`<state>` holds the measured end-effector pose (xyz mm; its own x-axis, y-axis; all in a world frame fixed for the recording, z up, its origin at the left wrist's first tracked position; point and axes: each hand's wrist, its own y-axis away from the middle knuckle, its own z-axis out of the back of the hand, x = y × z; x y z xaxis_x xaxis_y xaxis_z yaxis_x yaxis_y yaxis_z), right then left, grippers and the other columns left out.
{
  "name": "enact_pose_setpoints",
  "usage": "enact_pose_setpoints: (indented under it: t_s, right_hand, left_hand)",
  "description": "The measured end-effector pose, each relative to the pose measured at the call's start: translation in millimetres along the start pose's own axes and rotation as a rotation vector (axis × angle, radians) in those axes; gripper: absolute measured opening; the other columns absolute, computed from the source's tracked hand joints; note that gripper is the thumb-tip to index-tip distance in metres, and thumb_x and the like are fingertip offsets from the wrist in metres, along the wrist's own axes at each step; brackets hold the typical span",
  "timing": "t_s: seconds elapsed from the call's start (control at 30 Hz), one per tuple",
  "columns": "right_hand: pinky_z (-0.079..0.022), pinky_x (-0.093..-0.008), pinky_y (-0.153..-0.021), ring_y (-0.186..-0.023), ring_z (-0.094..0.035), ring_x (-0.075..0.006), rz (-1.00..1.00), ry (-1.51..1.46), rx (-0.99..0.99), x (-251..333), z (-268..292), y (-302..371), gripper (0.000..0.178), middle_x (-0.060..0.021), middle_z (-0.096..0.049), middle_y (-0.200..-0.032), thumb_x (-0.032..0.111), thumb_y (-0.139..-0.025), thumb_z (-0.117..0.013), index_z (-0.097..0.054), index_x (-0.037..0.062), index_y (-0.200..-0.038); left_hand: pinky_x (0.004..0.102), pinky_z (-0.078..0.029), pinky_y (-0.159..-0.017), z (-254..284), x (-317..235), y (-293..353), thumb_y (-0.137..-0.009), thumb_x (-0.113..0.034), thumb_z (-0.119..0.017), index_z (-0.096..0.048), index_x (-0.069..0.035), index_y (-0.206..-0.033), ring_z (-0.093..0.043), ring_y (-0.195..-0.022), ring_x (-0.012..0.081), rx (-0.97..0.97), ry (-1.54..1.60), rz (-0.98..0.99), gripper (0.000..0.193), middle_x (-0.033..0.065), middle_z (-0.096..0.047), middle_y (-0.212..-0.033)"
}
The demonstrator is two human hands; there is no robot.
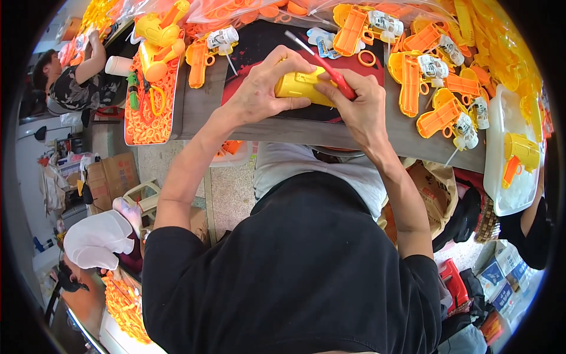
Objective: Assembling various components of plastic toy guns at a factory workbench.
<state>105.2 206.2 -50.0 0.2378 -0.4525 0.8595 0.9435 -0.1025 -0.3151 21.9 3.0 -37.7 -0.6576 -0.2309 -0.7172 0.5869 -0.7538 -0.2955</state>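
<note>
Over a black and red mat (256,44) at the table's near edge, my left hand (259,88) is closed around a yellow rounded plastic part (293,87). My right hand (364,106) grips a screwdriver (341,81) by its red handle, the metal shaft pointing up and to the left, away from the part. Fingertips of the same hand touch the part's right end. Beyond my hands lie a small clear bag with blue print (323,42) and an orange ring (367,58).
Orange-and-yellow toy assemblies (410,88) with white printed cylinders line the right side; another (199,62) lies left. A tray of orange pieces (147,127) stands left, yellow parts (158,32) on top. At right is a translucent box (501,200). A person (76,85) sits far left.
</note>
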Motion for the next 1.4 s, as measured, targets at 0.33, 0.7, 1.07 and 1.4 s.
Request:
enact_pose_setpoints:
  t_s: [0.33,0.7,1.07,1.4]
  right_hand:
    - [-0.036,-0.0316,-0.079,-0.07,-0.058,-0.0182,0.075,-0.004,-0.086,-5.5,-10.3,5.9,0.019,-0.0043,-0.072,-0.083,0.021,-0.084,-0.078,-0.076,0.009,-0.098]
    - [-0.037,-0.0199,-0.057,-0.064,-0.037,-0.0021,-0.198,-0.322,-0.084,-27.1,10.5,22.2,0.038,0.0087,-0.038,-0.073,0.004,-0.078,-0.085,-0.052,0.0106,-0.096]
    - [-0.049,-0.0328,-0.101,-0.122,-0.055,-0.0193,-0.23,-0.849,0.097,-37.7,4.9,20.7,0.041,-0.0197,-0.05,-0.144,-0.002,-0.082,-0.079,-0.042,0.0091,-0.094]
    - [-0.052,-0.0263,-0.087,-0.107,-0.059,-0.0132,-0.173,-0.52,0.164,-4.6,29.5,15.3,0.044,-0.0171,-0.059,-0.133,-0.001,-0.08,-0.081,-0.04,0.0089,-0.091]
  left_hand:
    - [0.0326,-0.049,-0.093,3.1,-3.4,0.2,-0.079,-0.011,-0.082,-0.07,-0.011,-0.115,-0.061,-0.108,0.0211,-0.043,0.095,0.033,0.038,0.0079,-0.058,-0.116]
    - [0.0303,-0.048,-0.093,-19.9,-11.5,13.0,-0.081,-0.005,-0.079,-0.075,-0.006,-0.102,-0.06,-0.109,0.0177,-0.235,0.218,0.108,0.022,0.009,-0.063,-0.118]
    - [0.029,-0.049,-0.09,-10.4,-7.8,16.1,-0.08,-0.008,-0.079,-0.075,-0.005,-0.1,-0.06,-0.105,0.0162,-0.274,0.395,0.135,0.02,0.0092,-0.062,-0.115]
    - [0.0375,-0.05,-0.095,29.3,-52.8,-24.4,-0.078,-0.02,-0.082,-0.051,-0.008,-0.137,-0.061,-0.114,0.0249,0.285,-0.196,0.158,0.067,0.011,-0.059,-0.111]
